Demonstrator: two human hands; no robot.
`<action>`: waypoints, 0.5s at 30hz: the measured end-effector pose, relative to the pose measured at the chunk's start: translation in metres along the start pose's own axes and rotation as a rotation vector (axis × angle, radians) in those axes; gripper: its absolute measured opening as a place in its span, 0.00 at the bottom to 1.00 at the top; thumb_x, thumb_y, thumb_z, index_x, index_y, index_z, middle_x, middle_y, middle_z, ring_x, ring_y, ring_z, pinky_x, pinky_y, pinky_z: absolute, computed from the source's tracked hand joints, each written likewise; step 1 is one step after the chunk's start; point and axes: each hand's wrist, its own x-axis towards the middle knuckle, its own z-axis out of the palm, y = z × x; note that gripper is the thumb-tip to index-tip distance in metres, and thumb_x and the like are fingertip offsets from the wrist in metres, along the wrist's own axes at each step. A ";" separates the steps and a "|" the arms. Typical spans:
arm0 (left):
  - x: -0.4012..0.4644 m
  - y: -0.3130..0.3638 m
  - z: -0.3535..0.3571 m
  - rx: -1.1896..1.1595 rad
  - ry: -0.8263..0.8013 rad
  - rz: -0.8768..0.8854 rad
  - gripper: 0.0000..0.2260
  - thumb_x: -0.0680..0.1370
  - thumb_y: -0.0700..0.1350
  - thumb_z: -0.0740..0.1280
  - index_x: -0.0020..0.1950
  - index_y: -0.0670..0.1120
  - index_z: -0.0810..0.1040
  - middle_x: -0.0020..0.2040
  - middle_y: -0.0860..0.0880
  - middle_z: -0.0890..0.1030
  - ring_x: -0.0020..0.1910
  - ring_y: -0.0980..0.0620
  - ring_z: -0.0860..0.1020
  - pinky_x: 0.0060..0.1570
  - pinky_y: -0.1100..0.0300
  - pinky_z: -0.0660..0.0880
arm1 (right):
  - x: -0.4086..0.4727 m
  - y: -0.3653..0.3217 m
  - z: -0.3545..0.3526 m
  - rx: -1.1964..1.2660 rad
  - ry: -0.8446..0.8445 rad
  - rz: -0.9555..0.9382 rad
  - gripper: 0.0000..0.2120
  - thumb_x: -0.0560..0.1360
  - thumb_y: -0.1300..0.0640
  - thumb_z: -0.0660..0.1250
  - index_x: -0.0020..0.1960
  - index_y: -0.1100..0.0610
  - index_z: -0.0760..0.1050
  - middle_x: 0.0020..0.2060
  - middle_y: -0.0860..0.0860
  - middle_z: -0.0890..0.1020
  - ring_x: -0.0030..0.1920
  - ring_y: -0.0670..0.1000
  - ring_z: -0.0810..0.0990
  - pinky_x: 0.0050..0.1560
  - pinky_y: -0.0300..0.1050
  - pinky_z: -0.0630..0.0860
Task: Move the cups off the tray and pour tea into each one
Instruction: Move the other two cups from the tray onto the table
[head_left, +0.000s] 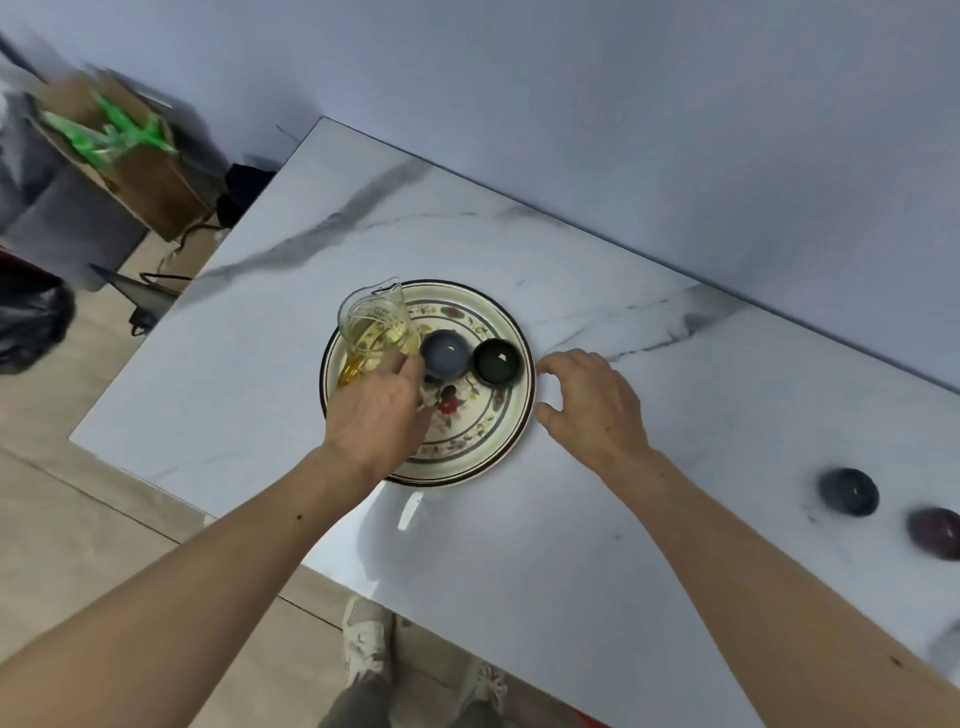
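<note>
A round floral tray (498, 431) lies on the marble table. On it stand a glass pitcher (376, 327) of yellow tea, a blue-grey cup (444, 351) and a dark green cup (497, 362). My left hand (382, 410) grips the pitcher's lower side over the tray. Just right of the tray's rim my right hand (597, 405) hovers with fingers spread and nothing in it. Two more cups sit off the tray at the far right: a dark blue cup (849, 491) and a purple cup (935, 532).
The marble table (519, 234) meets a pale wall at the back. Its left and near edges drop to the floor. A cardboard box (130, 161) with green plastic and a black bag (31, 317) stand on the floor at left. My shoes (369, 644) show below the table edge.
</note>
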 end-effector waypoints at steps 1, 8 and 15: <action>0.000 -0.003 0.006 -0.012 0.009 0.003 0.22 0.76 0.52 0.65 0.67 0.48 0.68 0.66 0.50 0.72 0.50 0.44 0.82 0.30 0.59 0.68 | 0.003 -0.004 0.005 -0.001 -0.008 0.007 0.19 0.71 0.55 0.69 0.62 0.52 0.74 0.57 0.50 0.79 0.58 0.54 0.75 0.53 0.49 0.73; 0.017 -0.009 0.041 -0.127 0.018 0.073 0.33 0.76 0.49 0.66 0.76 0.47 0.55 0.78 0.50 0.58 0.54 0.42 0.81 0.35 0.54 0.76 | 0.026 -0.015 0.032 0.036 0.071 0.005 0.30 0.63 0.51 0.76 0.63 0.54 0.72 0.58 0.52 0.79 0.58 0.55 0.74 0.54 0.50 0.72; 0.038 -0.003 0.063 -0.232 0.122 0.065 0.39 0.74 0.50 0.70 0.78 0.47 0.50 0.80 0.51 0.51 0.57 0.45 0.80 0.32 0.55 0.77 | 0.048 -0.012 0.057 0.023 0.060 -0.041 0.39 0.59 0.45 0.77 0.66 0.52 0.69 0.61 0.50 0.77 0.63 0.54 0.71 0.60 0.50 0.69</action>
